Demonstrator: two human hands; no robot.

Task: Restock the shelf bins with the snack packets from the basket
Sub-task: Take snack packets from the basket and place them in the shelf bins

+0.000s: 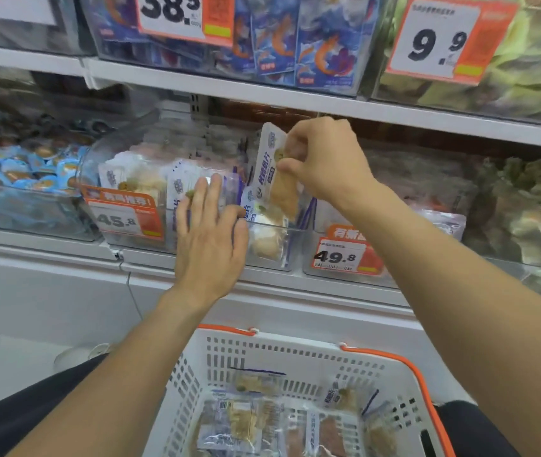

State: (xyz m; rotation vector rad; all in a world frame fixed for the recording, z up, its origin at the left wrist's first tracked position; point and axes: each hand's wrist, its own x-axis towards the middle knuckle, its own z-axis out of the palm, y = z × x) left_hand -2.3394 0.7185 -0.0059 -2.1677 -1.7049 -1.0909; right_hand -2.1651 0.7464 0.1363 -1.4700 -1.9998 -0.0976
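A clear shelf bin (292,230) on the middle shelf holds several white-and-purple snack packets. My right hand (325,159) pinches one such snack packet (274,173) upright over the bin's right end. My left hand (211,235) lies with straight fingers against the standing packets (180,186) in the bin, pressing them to the left. Below, a white basket (295,357) with orange handles holds several more snack packets (249,420).
Price tags reading 45.8 (120,219) and 49.8 (341,255) hang on the bin fronts. A bin of blue packets (25,169) stands to the left, another clear bin (434,206) to the right. The upper shelf (295,97) overhangs close above my right hand.
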